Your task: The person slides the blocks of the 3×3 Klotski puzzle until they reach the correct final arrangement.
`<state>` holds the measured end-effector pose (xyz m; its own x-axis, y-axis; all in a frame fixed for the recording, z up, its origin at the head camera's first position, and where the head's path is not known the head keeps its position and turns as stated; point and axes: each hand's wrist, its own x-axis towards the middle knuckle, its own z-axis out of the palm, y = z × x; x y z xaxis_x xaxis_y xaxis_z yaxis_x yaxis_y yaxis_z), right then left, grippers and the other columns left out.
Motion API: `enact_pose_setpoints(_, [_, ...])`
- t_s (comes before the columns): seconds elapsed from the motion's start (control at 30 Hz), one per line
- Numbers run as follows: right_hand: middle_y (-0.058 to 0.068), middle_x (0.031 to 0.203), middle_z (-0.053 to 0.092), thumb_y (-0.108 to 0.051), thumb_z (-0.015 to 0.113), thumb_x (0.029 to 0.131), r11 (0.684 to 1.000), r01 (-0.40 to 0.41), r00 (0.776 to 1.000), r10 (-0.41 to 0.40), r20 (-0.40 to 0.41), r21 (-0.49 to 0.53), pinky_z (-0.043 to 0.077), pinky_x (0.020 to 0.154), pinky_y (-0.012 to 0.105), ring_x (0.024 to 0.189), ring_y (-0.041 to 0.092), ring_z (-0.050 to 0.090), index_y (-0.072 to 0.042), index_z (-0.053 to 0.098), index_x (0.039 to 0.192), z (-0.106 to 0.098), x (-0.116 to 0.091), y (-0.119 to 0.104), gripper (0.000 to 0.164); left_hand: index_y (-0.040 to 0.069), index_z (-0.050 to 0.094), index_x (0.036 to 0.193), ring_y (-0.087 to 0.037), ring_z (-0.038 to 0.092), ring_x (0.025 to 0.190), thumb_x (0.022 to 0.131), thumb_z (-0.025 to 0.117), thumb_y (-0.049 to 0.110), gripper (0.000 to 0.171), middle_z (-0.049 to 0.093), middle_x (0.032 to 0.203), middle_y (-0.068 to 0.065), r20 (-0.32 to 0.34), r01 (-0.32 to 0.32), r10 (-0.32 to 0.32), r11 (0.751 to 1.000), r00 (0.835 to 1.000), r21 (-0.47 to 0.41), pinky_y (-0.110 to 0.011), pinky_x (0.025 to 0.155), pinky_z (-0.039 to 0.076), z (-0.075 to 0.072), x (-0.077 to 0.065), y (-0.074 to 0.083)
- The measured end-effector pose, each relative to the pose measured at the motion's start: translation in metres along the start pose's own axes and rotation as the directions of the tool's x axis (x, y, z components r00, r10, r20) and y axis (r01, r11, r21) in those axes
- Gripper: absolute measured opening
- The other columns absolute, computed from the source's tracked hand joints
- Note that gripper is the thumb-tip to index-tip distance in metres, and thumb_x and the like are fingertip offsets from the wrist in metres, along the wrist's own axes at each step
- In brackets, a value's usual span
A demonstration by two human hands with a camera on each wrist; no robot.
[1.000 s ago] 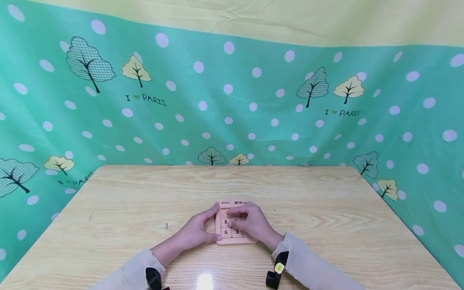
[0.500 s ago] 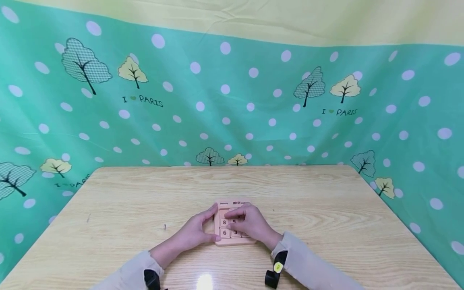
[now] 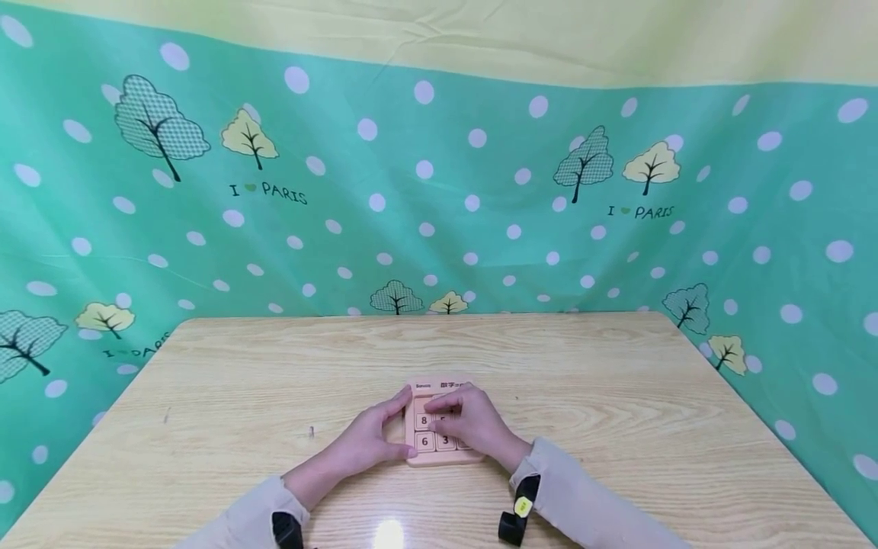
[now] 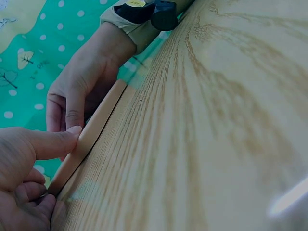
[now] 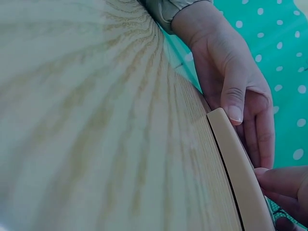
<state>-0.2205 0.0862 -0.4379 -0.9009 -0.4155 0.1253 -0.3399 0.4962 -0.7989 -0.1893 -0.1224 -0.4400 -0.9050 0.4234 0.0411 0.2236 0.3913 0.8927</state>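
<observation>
A pink number slide puzzle [image 3: 449,459] lies flat on the table, its tiles 8 [image 3: 424,421], 6 [image 3: 424,441] and 3 [image 3: 446,441] showing. Along its left side my left hand [image 3: 366,441] holds the frame, thumb at the near corner and fingers by the far one. My right hand [image 3: 476,423] reaches over from the right and covers several tiles. Its bent index finger points into the bare slot at upper left, while the thumb touches the tiles beside the 8. Both wrist views show the puzzle's edge [image 4: 91,130] low against the wood.
The wooden table [image 3: 274,366] stretches around the puzzle on every side. Behind it and at both sides hangs a green dotted cloth [image 3: 473,168] with printed trees. A black wrist camera [image 3: 513,526] sits at the right sleeve.
The head view has shifted slightly, so everything sits a little further left. Both hands keep nearly the same place on the puzzle, and the visible tiles stay in their slots.
</observation>
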Motion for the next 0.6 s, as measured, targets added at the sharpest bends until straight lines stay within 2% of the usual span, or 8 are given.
enact_pose_setpoints(0.33, [-0.002,0.085,0.061,-0.013,0.077,0.076,0.999,0.001,1.000,-0.002,-0.027,-0.037,0.039,0.063,0.021,0.078,0.014,0.044,-0.013,0.075,0.099,0.001,0.005,0.000,0.023,-0.005,0.028,0.144,-0.034,0.021,0.140,0.071,0.080,0.018,0.093,0.023,0.152,-0.019,0.011,-0.007,0.008,1.000,1.000,-0.014,-0.045,0.114,0.012,0.000,-0.001,0.000])
enact_pose_setpoints(0.6, [-0.002,0.092,0.062,-0.014,0.076,0.077,1.000,-0.016,0.998,0.015,-0.054,-0.015,0.042,0.075,0.025,0.087,0.014,0.048,-0.013,0.075,0.099,0.000,0.010,0.000,0.022,-0.004,0.029,0.144,-0.034,0.021,0.140,0.071,0.080,0.018,0.092,0.023,0.152,-0.017,0.003,0.001,-0.001,1.000,1.000,-0.005,-0.046,0.113,0.013,0.000,-0.001,0.000])
